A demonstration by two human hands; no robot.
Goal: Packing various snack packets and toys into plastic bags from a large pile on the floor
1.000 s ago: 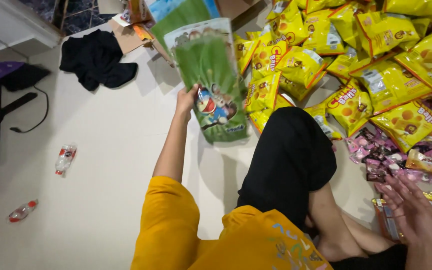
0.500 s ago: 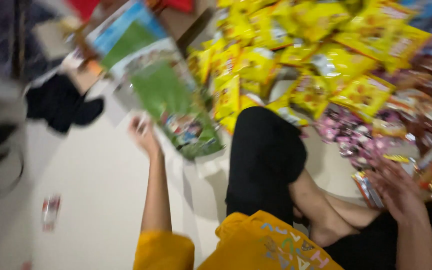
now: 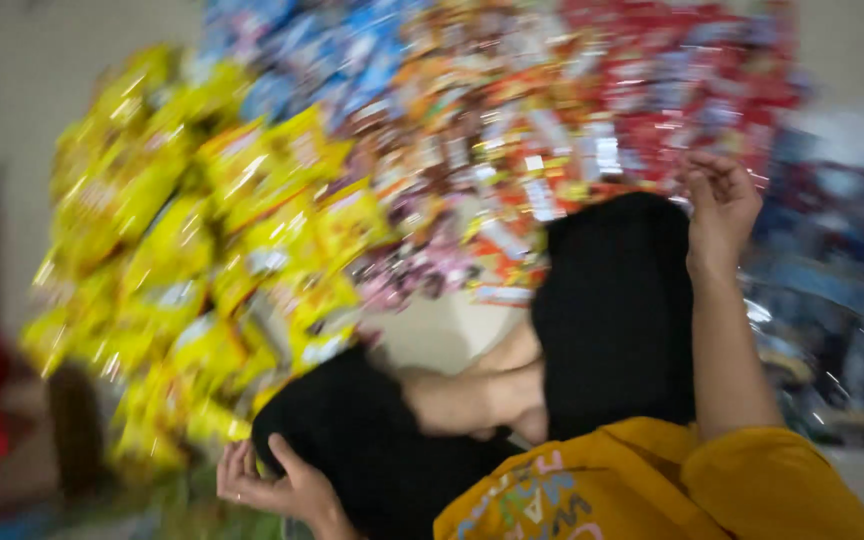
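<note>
Pale floor [image 3: 432, 335] carries yellow snack packets [image 3: 202, 260]; both hands' grip loose, fingers curled, holding nothing

Pale floor [image 3: 442, 335]; yellow snack packets [image 3: 202, 260], red packets [image 3: 672, 90] heaped directly on it.

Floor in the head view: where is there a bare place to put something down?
One pale patch of floor is bare, bordered by the yellow packets, the mixed wrappers and the person's black-clad knees. Elsewhere packets crowd the floor. The picture is blurred.
</note>
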